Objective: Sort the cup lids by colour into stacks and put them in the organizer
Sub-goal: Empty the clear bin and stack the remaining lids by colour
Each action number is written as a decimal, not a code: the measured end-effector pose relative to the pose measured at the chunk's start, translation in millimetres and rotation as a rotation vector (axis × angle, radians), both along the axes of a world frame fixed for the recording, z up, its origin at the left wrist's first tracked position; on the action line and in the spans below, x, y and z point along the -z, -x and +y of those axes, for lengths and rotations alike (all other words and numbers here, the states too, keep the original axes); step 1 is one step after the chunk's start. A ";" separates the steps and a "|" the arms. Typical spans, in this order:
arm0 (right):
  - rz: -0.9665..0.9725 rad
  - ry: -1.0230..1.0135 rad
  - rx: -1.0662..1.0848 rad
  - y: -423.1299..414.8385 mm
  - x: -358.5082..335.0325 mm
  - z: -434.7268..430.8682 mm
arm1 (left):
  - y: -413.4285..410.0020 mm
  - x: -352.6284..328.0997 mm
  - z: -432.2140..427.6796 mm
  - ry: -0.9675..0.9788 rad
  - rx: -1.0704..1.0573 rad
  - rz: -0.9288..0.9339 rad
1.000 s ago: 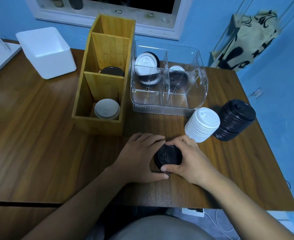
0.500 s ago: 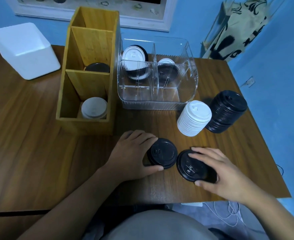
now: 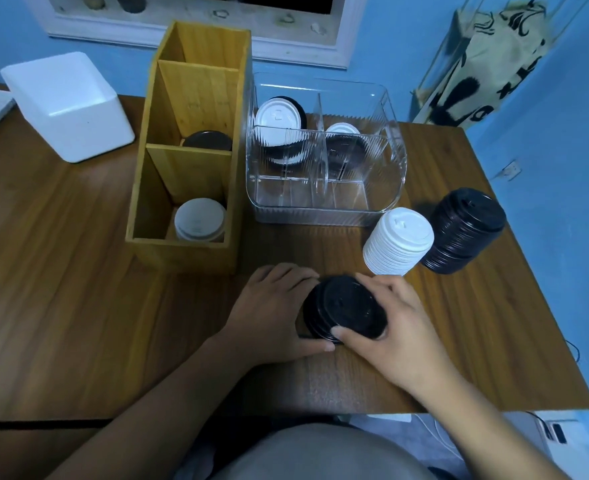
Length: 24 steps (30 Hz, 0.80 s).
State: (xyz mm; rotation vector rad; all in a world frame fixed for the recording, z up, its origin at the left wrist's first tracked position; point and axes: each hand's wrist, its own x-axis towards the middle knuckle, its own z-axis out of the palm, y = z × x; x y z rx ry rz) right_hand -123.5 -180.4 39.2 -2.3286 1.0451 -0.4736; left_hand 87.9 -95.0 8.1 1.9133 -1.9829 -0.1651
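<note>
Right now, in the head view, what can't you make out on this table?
- Black lids between left hand and right hand: the count is hidden, since both hands cover the sides.
- Wooden organizer: the back compartment's floor is hidden by its divider, and the dark lid in the middle one is half hidden.
- Clear organizer: ribbed walls blur the lids inside, so their number is unclear.

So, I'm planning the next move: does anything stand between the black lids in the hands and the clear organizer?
Nothing visible does. Bare table lies between the black lids and the clear organizer; the white stack stands off to the right.
</note>
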 end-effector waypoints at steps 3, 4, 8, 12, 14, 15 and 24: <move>0.022 0.013 -0.010 -15.5 7.2 2.8 | -1.0 1.5 0.2 -0.017 -0.010 0.008; 0.025 0.013 -0.010 -15.5 8.8 3.4 | -1.2 1.8 0.2 -0.017 -0.010 0.009; 0.052 -0.016 -0.004 -12.3 11.3 4.8 | -0.6 3.8 1.4 0.029 -0.010 0.024; 0.097 -0.031 0.002 -15.8 10.3 3.7 | -1.0 4.7 2.8 0.041 0.010 0.020; 0.130 -0.040 0.005 -19.1 8.6 3.7 | -1.5 4.9 2.8 0.035 0.025 0.006; 0.148 -0.050 0.003 -20.4 7.7 3.3 | -1.5 5.0 2.6 0.033 0.026 0.002; 0.138 0.006 -0.042 -21.6 4.6 5.6 | -0.9 6.7 1.4 0.046 0.006 -0.004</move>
